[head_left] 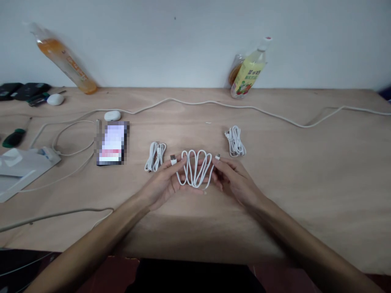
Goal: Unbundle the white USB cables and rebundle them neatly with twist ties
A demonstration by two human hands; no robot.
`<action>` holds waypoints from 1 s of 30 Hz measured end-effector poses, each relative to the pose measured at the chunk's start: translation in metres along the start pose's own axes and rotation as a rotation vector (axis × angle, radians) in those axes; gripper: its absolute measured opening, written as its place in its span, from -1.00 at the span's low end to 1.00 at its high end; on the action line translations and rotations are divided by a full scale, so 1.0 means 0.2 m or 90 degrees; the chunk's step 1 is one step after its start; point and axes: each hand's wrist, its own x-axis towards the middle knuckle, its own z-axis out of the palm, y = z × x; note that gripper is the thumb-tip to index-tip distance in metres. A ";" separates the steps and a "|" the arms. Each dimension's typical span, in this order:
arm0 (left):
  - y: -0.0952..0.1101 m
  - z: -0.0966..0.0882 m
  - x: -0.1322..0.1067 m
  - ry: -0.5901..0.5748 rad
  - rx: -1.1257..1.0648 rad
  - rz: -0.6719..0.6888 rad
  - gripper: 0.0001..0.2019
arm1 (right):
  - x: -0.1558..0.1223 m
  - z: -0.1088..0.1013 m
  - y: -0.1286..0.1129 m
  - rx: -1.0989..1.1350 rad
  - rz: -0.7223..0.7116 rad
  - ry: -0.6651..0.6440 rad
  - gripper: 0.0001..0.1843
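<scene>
Both hands meet near the middle of the table's (pixel 305 183) front edge, and between them is a white cable (pixel 195 169) folded into several loops. The left hand (pixel 165 184) lies palm up, its fingers curled loosely around the left side of the loops, just below the larger plug (pixel 173 160). The right hand (pixel 236 182) pinches the right side, fingers close together, beside the small plug (pixel 217 156). Both plugs stick out free, so I judge that the springy loops could fan open, or an end slip out, if either grip slackens. A loop might also snag the coiled bundle (pixel 155 156) just to the left. A second bundle (pixel 235 141) lies behind the right hand. At the back edge, a yellow-green bottle (pixel 249 73) has a label with fruit pictures and characters too small to read. The orange bottle (pixel 65 61) towards the back left corner is blurred, and the phone (pixel 112 143) screen is illegible.
</scene>
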 end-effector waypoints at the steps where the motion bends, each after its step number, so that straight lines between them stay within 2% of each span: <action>1: 0.00 0.00 0.00 -0.002 0.001 0.000 -0.63 | 0.00 0.00 0.00 -0.001 0.001 -0.003 -0.34; 14: 0.00 0.02 0.00 0.045 -0.019 -0.013 -0.63 | 0.00 0.01 -0.02 0.038 0.015 0.016 -0.39; 30: -0.01 -0.01 -0.01 0.005 0.021 -0.009 -0.67 | 0.01 -0.01 0.01 0.026 0.002 0.012 -0.34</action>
